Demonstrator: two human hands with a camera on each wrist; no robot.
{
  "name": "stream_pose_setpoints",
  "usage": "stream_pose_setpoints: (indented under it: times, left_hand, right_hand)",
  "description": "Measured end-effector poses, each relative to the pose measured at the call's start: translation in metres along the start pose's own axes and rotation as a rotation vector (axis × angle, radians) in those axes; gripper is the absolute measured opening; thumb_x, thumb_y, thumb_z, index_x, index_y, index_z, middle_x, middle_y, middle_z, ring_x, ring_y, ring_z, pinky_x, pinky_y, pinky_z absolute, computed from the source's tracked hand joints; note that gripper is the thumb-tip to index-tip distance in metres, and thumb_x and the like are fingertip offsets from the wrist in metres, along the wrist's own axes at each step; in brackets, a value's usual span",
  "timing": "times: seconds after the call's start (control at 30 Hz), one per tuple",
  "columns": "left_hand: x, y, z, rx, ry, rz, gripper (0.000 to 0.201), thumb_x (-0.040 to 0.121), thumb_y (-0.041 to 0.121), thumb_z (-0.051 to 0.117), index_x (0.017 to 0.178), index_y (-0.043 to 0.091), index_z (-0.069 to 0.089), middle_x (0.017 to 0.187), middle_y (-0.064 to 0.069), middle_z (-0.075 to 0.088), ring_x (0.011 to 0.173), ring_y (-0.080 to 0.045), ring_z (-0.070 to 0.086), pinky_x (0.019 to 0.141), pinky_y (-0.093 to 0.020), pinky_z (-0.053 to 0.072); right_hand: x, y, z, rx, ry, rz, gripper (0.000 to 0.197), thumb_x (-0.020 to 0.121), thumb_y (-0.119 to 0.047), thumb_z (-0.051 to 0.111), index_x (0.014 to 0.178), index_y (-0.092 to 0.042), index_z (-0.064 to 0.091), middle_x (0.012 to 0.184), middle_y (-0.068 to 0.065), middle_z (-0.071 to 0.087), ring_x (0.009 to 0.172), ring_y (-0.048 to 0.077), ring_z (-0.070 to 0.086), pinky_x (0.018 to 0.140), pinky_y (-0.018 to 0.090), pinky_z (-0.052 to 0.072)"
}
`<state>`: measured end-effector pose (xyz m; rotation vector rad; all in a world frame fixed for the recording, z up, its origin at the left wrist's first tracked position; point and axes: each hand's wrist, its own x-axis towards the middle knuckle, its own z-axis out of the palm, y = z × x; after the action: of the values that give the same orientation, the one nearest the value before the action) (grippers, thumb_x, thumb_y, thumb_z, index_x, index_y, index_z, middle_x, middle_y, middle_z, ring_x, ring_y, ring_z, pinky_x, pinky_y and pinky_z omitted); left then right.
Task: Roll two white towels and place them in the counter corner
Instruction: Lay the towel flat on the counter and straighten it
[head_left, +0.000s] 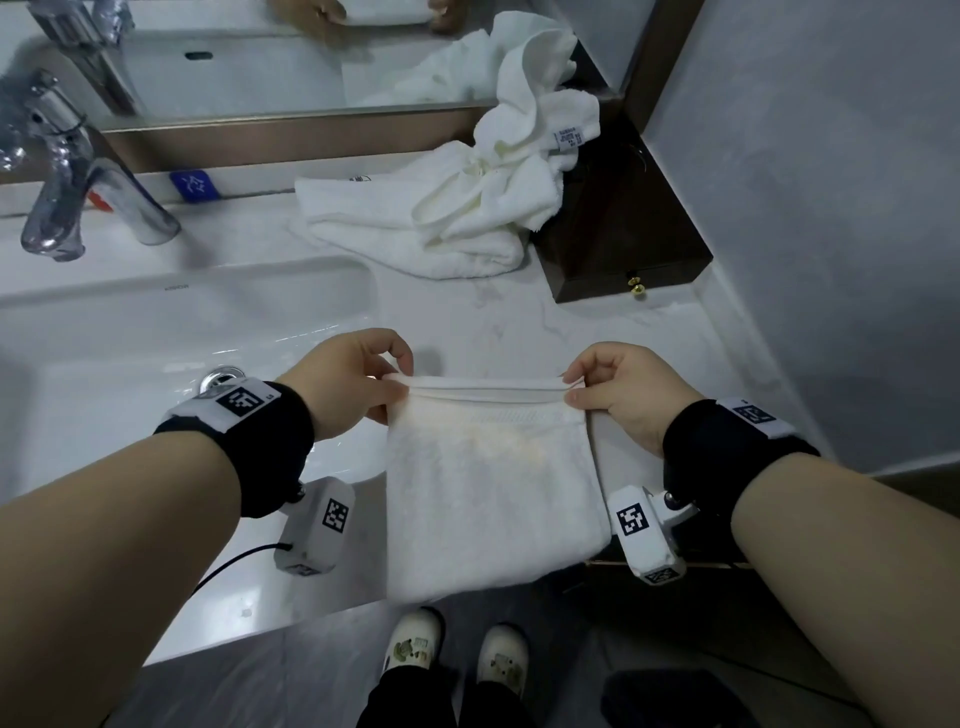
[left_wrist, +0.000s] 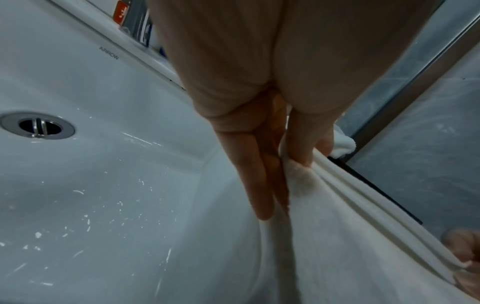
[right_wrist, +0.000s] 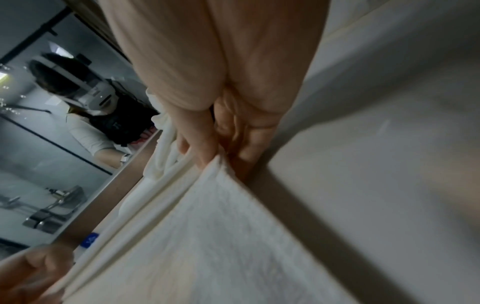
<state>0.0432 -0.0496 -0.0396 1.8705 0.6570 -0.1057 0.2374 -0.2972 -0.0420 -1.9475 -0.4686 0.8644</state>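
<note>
A folded white towel (head_left: 493, 493) hangs in front of me over the counter's front edge, its layered top hem held level. My left hand (head_left: 387, 382) pinches the hem's left corner between thumb and fingers. My right hand (head_left: 579, 389) pinches the right corner the same way. In the left wrist view the fingers (left_wrist: 259, 181) lie along the towel (left_wrist: 350, 236) with the thumb on the hem. In the right wrist view the fingertips (right_wrist: 205, 152) clamp the towel (right_wrist: 221, 236) at its corner. Other white towels (head_left: 467, 208) lie crumpled at the back of the counter near the corner.
A white sink basin (head_left: 156, 338) with a drain (head_left: 221, 376) lies to the left, a chrome faucet (head_left: 78, 197) behind it. A dark wooden box (head_left: 623, 234) fills the right back corner under the mirror (head_left: 260, 52). A grey wall (head_left: 831, 208) bounds the right. My shoes (head_left: 457, 654) stand on the floor below.
</note>
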Motion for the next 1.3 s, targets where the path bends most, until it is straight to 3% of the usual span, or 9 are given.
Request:
stream_pose_setpoints:
  times: [0.17,0.37,0.53,0.63,0.73,0.93,1.03,1.17,1.3]
  left_hand:
    - [0.003,-0.002,0.008,-0.084,0.041,0.002,0.032,0.089,-0.005,0.056,0.082,0.021,0.073,0.087,-0.005,0.064,0.059,-0.017,0.065,0.058,-0.032,0.059]
    - [0.014,0.003,0.003,-0.129,0.023,-0.099,0.030,0.081,-0.005,0.061,0.078,0.018,0.080,0.095,-0.008,0.076,0.070,-0.021,0.070,0.066,-0.027,0.057]
    - [0.012,0.006,0.003,-0.187,-0.004,-0.024,0.024,0.082,-0.005,0.070,0.079,0.018,0.075,0.101,-0.017,0.069,0.069,-0.022,0.065,0.065,-0.028,0.057]
    - [0.015,0.002,0.003,-0.305,0.022,0.001,0.038,0.080,-0.014,0.066,0.093,0.022,0.068,0.092,-0.012,0.060,0.070,-0.026,0.064,0.064,-0.035,0.059]
    - [0.020,0.000,0.005,-0.341,0.095,-0.009,0.050,0.080,-0.013,0.067,0.105,0.030,0.069,0.083,-0.002,0.060,0.071,-0.022,0.066,0.063,-0.031,0.058]
    - [0.029,0.009,0.003,-0.344,0.176,-0.004,0.032,0.089,-0.006,0.061,0.083,0.019,0.080,0.091,-0.003,0.078,0.075,-0.017,0.072,0.067,-0.023,0.058]
    - [0.029,0.008,0.003,-0.445,0.118,-0.071,0.026,0.092,-0.002,0.061,0.085,0.015,0.080,0.088,-0.010,0.077,0.071,-0.021,0.073,0.062,-0.026,0.058]
    - [0.028,0.001,0.001,-0.447,0.071,-0.110,0.024,0.093,0.000,0.061,0.088,0.014,0.080,0.092,-0.012,0.077,0.072,-0.021,0.072,0.060,-0.027,0.057]
    - [0.027,0.002,0.000,-0.518,0.054,-0.113,0.026,0.092,-0.002,0.060,0.082,0.012,0.079,0.088,-0.013,0.076,0.069,-0.020,0.071,0.060,-0.026,0.057]
  right_hand:
    - [0.002,-0.001,0.002,0.106,-0.032,0.068,0.020,0.081,0.010,0.067,0.078,-0.010,0.066,0.067,0.004,0.054,0.067,0.021,0.059,0.069,0.046,0.057]
    - [0.010,-0.004,0.003,0.194,0.002,0.075,0.021,0.081,0.013,0.066,0.079,-0.008,0.065,0.069,0.007,0.053,0.065,0.021,0.060,0.064,0.040,0.058]
    - [0.014,-0.004,0.002,0.272,0.030,0.153,0.022,0.080,0.020,0.061,0.080,-0.002,0.064,0.070,0.010,0.053,0.068,0.024,0.058,0.070,0.039,0.053]
    - [0.017,-0.007,0.000,0.339,0.006,0.172,0.025,0.079,0.023,0.057,0.079,-0.001,0.064,0.073,0.013,0.057,0.070,0.024,0.061,0.069,0.034,0.055]
    - [0.018,-0.010,-0.003,0.363,-0.023,0.136,0.026,0.081,0.021,0.057,0.082,-0.003,0.065,0.074,0.012,0.060,0.073,0.024,0.064,0.073,0.034,0.056]
    - [0.026,-0.019,-0.004,0.373,0.024,0.063,0.027,0.082,0.019,0.059,0.086,-0.006,0.066,0.081,0.017,0.057,0.084,0.030,0.056,0.079,0.036,0.052]
    - [0.027,-0.020,-0.005,0.374,0.022,0.076,0.023,0.084,0.016,0.059,0.085,-0.006,0.065,0.067,0.010,0.060,0.075,0.028,0.061,0.077,0.036,0.054]
    - [0.024,-0.017,-0.002,0.382,-0.002,0.153,0.018,0.089,0.009,0.058,0.090,-0.007,0.063,0.089,0.021,0.060,0.082,0.033,0.061,0.078,0.043,0.052]
    - [0.022,-0.019,0.000,0.383,-0.023,0.152,0.017,0.090,0.010,0.056,0.090,-0.006,0.061,0.084,0.018,0.058,0.075,0.029,0.060,0.069,0.037,0.051]
